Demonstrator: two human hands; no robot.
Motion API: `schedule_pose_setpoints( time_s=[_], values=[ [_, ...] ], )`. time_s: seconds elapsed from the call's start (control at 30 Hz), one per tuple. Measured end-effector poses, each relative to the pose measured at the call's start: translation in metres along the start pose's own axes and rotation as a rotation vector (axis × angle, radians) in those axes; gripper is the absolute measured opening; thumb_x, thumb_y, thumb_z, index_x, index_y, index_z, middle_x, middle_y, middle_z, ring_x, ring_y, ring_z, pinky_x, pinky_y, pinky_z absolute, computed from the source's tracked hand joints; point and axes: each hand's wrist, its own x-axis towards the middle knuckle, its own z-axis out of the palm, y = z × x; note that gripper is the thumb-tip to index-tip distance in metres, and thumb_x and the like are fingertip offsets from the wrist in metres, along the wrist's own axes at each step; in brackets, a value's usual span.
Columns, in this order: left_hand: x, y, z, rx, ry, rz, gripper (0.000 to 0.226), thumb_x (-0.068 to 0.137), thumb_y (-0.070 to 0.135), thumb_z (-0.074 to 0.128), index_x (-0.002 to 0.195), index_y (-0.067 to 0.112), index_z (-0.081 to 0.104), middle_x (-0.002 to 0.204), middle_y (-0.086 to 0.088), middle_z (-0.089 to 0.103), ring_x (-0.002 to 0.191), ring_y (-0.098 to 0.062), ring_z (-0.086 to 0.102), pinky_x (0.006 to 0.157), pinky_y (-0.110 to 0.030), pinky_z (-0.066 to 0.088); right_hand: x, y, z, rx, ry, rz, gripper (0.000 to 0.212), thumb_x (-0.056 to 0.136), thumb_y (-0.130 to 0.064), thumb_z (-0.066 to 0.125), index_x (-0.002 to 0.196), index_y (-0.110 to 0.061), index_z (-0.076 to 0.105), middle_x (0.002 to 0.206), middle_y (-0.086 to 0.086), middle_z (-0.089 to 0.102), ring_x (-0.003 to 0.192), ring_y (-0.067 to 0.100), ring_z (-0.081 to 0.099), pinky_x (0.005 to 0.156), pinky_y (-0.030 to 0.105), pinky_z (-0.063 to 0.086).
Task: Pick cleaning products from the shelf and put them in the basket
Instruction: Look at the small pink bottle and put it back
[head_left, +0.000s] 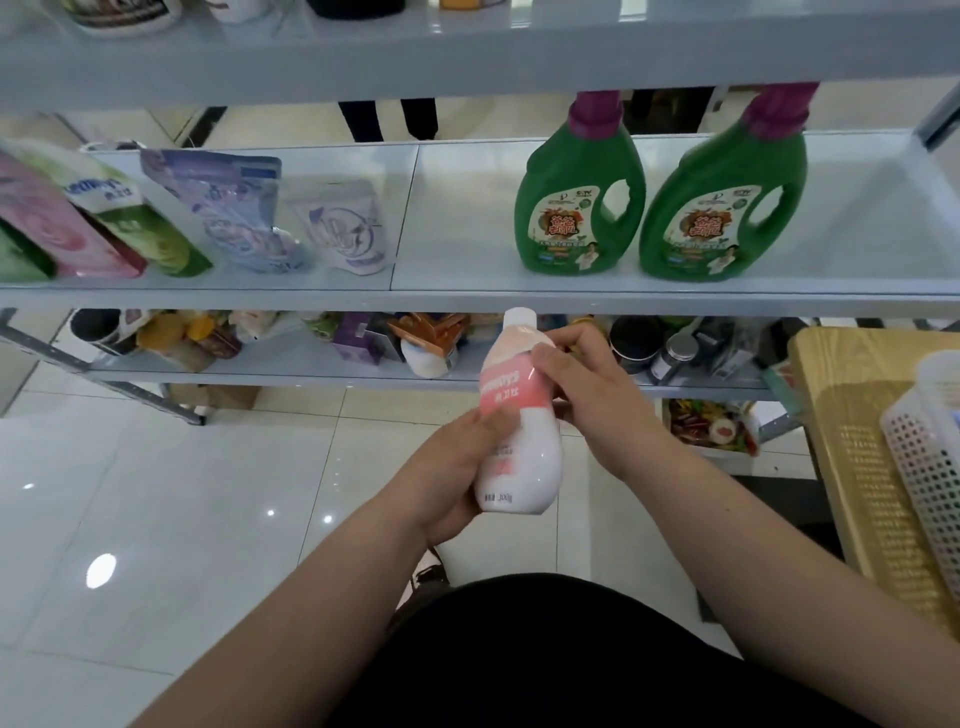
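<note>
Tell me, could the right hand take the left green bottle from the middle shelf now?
Probably not yet: the right hand grips the pink and white bottle. Otherwise nothing stands before the left green bottle.

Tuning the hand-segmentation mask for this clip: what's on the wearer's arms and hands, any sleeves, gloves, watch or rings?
The left hand and right hand are bare: no gloves, rings or watch visible. Both forearms are uncovered to the frame edge, no sleeves in view. Only clothing showing is a black garment at the bottom.
</note>
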Motion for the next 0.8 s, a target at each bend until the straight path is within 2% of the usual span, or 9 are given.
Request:
schedule_pose_setpoints(
  time_s=[0.07, 0.17, 0.23, 0.33, 0.43, 0.53, 0.63, 0.7, 0.8],
  values=[
    [0.002, 0.005, -0.01, 0.193, 0.075, 0.087, 0.093, 0.046, 0.054, 0.097, 0.124, 0.016, 0.064, 0.107, -0.008, 0.075, 0.096, -0.027, 0.071, 0.078, -0.041, 0.061, 0.0, -0.003, 0.008, -0.019, -0.033, -0.04, 0.023, 0.083, -0.039, 0.066, 0.103, -0.028, 0.061, 0.104, 0.0, 0.068, 0.086, 0.009, 0.071, 0.075, 0.028, 0.059],
    [0.005, 0.014, -0.029, 0.568, 0.214, 0.173, 0.075, 0.048, 0.058, 0.087, 0.116, 0.036, 0.062, 0.1, 0.01, 0.075, 0.093, -0.011, 0.072, 0.086, -0.042, 0.062, 0.003, -0.012, 0.017, -0.211, 0.018, -0.149, 0.021, 0.084, -0.042, 0.063, 0.092, -0.023, 0.061, 0.084, -0.021, 0.064, 0.077, -0.003, 0.06, 0.073, 0.016, 0.05],
    [0.005, 0.02, -0.042, 0.88, 0.314, 0.22, 0.065, 0.047, 0.067, 0.081, 0.103, 0.049, 0.054, 0.091, 0.023, 0.069, 0.08, 0.003, 0.066, 0.072, -0.03, 0.059, 0.008, -0.021, 0.021, -0.388, 0.053, -0.192, 0.024, 0.092, -0.047, 0.062, 0.088, -0.023, 0.059, 0.075, -0.021, 0.061, 0.071, -0.005, 0.054, 0.065, 0.013, 0.044],
    [0.003, 0.029, -0.061, 1.202, 0.362, 0.324, 0.064, 0.049, 0.076, 0.074, 0.097, 0.05, 0.04, 0.084, 0.021, 0.06, 0.073, 0.001, 0.06, 0.066, -0.028, 0.054, 0.018, -0.037, 0.034, -0.672, 0.04, -0.257, 0.028, 0.102, -0.047, 0.055, 0.085, -0.024, 0.054, 0.076, -0.007, 0.062, 0.073, 0.008, 0.057, 0.066, 0.033, 0.045],
    [0.002, 0.046, -0.08, 1.375, 0.38, 0.422, 0.067, 0.054, 0.082, 0.067, 0.104, 0.051, 0.037, 0.088, 0.022, 0.053, 0.078, -0.008, 0.057, 0.066, -0.03, 0.048, 0.034, -0.053, 0.055, -1.03, 0.015, -0.245, 0.036, 0.104, -0.049, 0.042, 0.076, -0.026, 0.043, 0.07, -0.004, 0.055, 0.069, 0.013, 0.053, 0.055, 0.034, 0.031],
    [-0.001, 0.066, -0.102, 1.348, 0.336, 0.393, 0.068, 0.05, 0.086, 0.063, 0.104, 0.055, 0.036, 0.087, 0.023, 0.056, 0.076, -0.002, 0.058, 0.065, -0.022, 0.046, 0.046, -0.067, 0.079, -1.164, 0.007, -0.259, 0.036, 0.107, -0.041, 0.035, 0.074, -0.026, 0.039, 0.069, -0.004, 0.051, 0.066, 0.012, 0.048, 0.054, 0.033, 0.028],
    [-0.006, 0.086, -0.127, 1.115, 0.196, 0.337, 0.063, 0.047, 0.075, 0.075, 0.101, 0.05, 0.052, 0.086, 0.023, 0.067, 0.076, 0.001, 0.065, 0.063, -0.016, 0.046, 0.049, -0.078, 0.102, -1.15, -0.029, -0.437, 0.037, 0.107, -0.039, 0.031, 0.073, -0.025, 0.039, 0.065, -0.002, 0.048, 0.062, 0.017, 0.045, 0.056, 0.038, 0.03],
    [-0.009, 0.1, -0.146, 0.971, 0.044, 0.296, 0.06, 0.048, 0.064, 0.08, 0.103, 0.053, 0.06, 0.092, 0.026, 0.071, 0.082, 0.002, 0.068, 0.07, -0.02, 0.051, 0.048, -0.083, 0.115, -1.062, -0.073, -0.587, 0.039, 0.1, -0.045, 0.027, 0.076, -0.02, 0.044, 0.064, 0.0, 0.048, 0.06, 0.022, 0.044, 0.057, 0.039, 0.032],
    [-0.01, 0.111, -0.167, 0.873, -0.081, 0.271, 0.063, 0.049, 0.06, 0.082, 0.109, 0.046, 0.065, 0.102, 0.016, 0.075, 0.093, -0.007, 0.072, 0.083, -0.029, 0.058, 0.053, -0.087, 0.133, -1.012, -0.078, -0.684, 0.037, 0.094, -0.046, 0.025, 0.075, -0.02, 0.045, 0.063, -0.003, 0.045, 0.059, 0.021, 0.042, 0.055, 0.037, 0.03]
  ],
)
